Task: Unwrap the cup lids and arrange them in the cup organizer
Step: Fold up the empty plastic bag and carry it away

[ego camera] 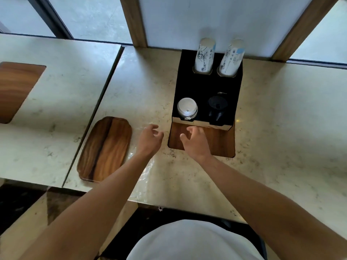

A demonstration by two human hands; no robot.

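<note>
A black cup organizer (191, 85) stands on the marble counter against the wall. Its front left slot holds a stack of white lids (187, 109); its front right slot holds a stack of black lids (217, 107). Two stacks of printed paper cups (204, 55) rise from the back slots. My left hand (151, 140) hovers open just left of the organizer, above a clear plastic wrap (144, 171) lying flat on the counter. My right hand (195, 141) hovers open over the wooden inset in front of the organizer, fingers spread, holding nothing.
A wooden tray (106, 149) lies left of my left hand. A wooden inset panel (221, 141) sits in the counter before the organizer. A second counter with another wooden inset (15, 89) lies further left. The counter's front edge runs close to my body.
</note>
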